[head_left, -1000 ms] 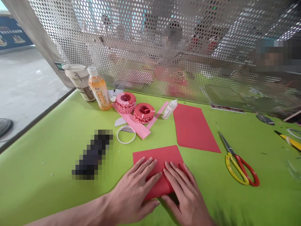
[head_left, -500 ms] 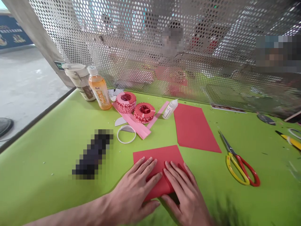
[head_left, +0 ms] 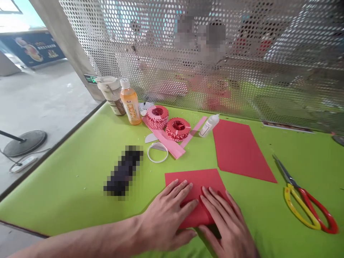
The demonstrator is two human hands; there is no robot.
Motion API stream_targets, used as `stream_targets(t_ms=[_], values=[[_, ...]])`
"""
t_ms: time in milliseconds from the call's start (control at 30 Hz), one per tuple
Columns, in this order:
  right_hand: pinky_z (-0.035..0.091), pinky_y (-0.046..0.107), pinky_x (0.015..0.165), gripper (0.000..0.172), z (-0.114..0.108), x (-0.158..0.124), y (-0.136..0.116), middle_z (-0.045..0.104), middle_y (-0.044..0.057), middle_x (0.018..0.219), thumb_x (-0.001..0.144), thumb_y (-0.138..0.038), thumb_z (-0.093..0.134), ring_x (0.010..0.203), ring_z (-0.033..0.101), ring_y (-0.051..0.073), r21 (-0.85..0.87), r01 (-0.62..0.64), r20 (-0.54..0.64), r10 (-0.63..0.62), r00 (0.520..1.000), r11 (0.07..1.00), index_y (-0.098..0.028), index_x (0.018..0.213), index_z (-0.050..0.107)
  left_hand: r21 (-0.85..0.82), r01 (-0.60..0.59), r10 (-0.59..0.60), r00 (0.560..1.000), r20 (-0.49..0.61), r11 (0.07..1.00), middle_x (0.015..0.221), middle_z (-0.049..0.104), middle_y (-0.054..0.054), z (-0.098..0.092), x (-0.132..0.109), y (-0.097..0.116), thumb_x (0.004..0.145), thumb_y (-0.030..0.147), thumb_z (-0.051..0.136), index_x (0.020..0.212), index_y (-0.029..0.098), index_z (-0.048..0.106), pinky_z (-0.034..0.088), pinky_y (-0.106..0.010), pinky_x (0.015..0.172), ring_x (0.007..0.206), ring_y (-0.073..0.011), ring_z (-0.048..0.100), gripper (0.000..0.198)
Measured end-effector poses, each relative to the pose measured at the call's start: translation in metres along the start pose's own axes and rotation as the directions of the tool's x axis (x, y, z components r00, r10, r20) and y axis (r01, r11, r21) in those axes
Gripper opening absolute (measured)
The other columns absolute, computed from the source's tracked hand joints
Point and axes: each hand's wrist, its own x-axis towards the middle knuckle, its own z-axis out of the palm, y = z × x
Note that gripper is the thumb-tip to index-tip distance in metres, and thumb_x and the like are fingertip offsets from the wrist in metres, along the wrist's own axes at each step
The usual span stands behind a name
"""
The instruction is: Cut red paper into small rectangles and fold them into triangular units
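Pressing a red sheet against the green worktop, the left hand and right hand lie palms down near the near edge. Neither grip is clenched: both hands are released and flat, with fingers spread, and neither grasps the sheet. The sheet sits beneath them, its far edge showing beyond the fingertips.

Compared with a moment ago, the hands and sheet hold the same place on the worktop. Only the view has swung, so everything sits further right in the frame and more of the concrete floor shows at far left.

To the right and farther away lies a second red sheet. Beyond its right side rest scissors with red and yellow handles. Left of the hands is a dark object, pixelated and impossible to identify. Toward the far edge, two round red paper rings sit beside a pink strip, with a thin white ring just in front. A glue bottle stands to their right, and an orange drink bottle and a tumbler stand to their left. A perforated metal screen runs along the far edge.
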Motion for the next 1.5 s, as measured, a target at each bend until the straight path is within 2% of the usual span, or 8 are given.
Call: stream_targets(t_ms=[300,533,667,833,1000,1167,1333,1500], values=[[0.079,0.074,0.124,0.095,0.018,-0.022,0.01,0.086,0.005,0.179,0.12,-0.023,0.069,0.148,0.095,0.043,0.034,-0.044,-0.01,0.044,0.999,0.998,-0.04,0.208,0.038,0.008,0.025,-0.025,0.999,-0.042,1.0,0.163,0.032,-0.014,-0.005,0.0,0.003,0.097,0.046,0.047,0.148,0.017,0.048,0.021,-0.048,0.122,0.149,-0.0349,0.03,0.058],[0.076,0.076,0.127,0.095,0.022,-0.019,0.008,0.089,0.002,0.175,0.121,-0.022,0.071,0.148,0.095,0.043,0.075,-0.079,-0.031,0.082,0.996,0.994,-0.048,0.206,0.039,0.132,0.026,-0.018,0.998,-0.06,0.991,0.159,0.042,-0.014,0.005,0.005,0.0,0.1,0.031,0.046,0.14,0.02,0.057,0.026,-0.046,0.121,0.146,-0.0321,0.039,0.043],[0.072,0.076,0.133,0.094,0.021,-0.017,0.005,0.09,0.002,0.175,0.122,-0.021,0.071,0.149,0.094,0.042,0.078,-0.088,-0.048,0.092,0.995,0.993,-0.047,0.207,0.038,0.256,-0.049,0.061,0.997,-0.041,0.966,0.156,0.046,-0.019,0.005,0.008,0.0,0.099,0.026,0.05,0.139,0.015,0.056,0.028,-0.047,0.12,0.144,-0.0355,0.041,0.043],[0.067,0.075,0.138,0.083,0.021,-0.014,0.006,0.092,0.005,0.171,0.125,-0.024,0.068,0.144,0.097,0.041,0.07,-0.066,-0.058,0.07,0.996,0.995,-0.044,0.203,0.05,0.239,-0.251,0.25,0.968,0.032,0.938,0.154,0.048,-0.018,-0.005,0.007,-0.005,0.105,0.022,0.038,0.148,0.004,0.044,0.023,-0.035,0.122,0.146,-0.0267,0.039,0.047],[0.037,0.07,0.164,0.05,0.003,0.002,-0.005,0.095,0.008,0.167,0.128,-0.022,0.063,0.149,0.095,0.036,-0.012,-0.063,0.034,0.063,0.997,0.998,-0.032,0.17,0.088,0.093,-0.232,0.221,0.969,0.109,0.968,0.163,0.032,-0.016,-0.006,0.002,-0.015,0.1,0.042,0.048,0.157,0.008,0.023,0.01,-0.039,0.124,0.151,-0.0281,0.026,0.071],[0.005,0.065,0.171,0.044,-0.011,0.015,-0.021,0.096,0.01,0.167,0.129,-0.02,0.061,0.157,0.09,0.035,-0.057,-0.126,0.084,0.13,0.988,0.99,-0.02,0.16,0.092,0.024,-0.255,0.251,0.962,0.11,0.967,0.167,0.021,-0.014,0.001,0.0,-0.023,0.1,0.048,0.045,0.159,0.014,0.014,0.003,-0.041,0.123,0.153,-0.0281,0.018,0.075],[0.017,0.087,0.166,0.056,-0.022,0.003,-0.043,0.077,0.021,0.191,0.125,-0.033,0.068,0.171,0.078,0.051,-0.115,-0.071,0.13,0.086,0.988,0.991,-0.016,0.176,0.081,0.04,-0.243,0.238,0.966,0.104,0.969,0.168,0.016,-0.017,0.005,0.0,-0.023,0.098,0.051,0.046,0.159,0.012,0.008,0.0,-0.04,0.123,0.154,-0.0284,0.013,0.082],[0.057,0.089,0.148,0.068,-0.027,-0.015,-0.077,0.066,0.019,0.2,0.122,-0.05,0.07,0.174,0.075,0.056,-0.086,0.04,0.215,-0.021,0.976,0.995,-0.025,0.184,0.076,0.076,-0.237,0.224,0.964,0.144,0.969,0.168,0.015,-0.015,0.005,0.001,-0.022,0.098,0.054,0.042,0.158,0.012,0.011,-0.001,-0.04,0.122,0.155,-0.0266,0.008,0.08]])
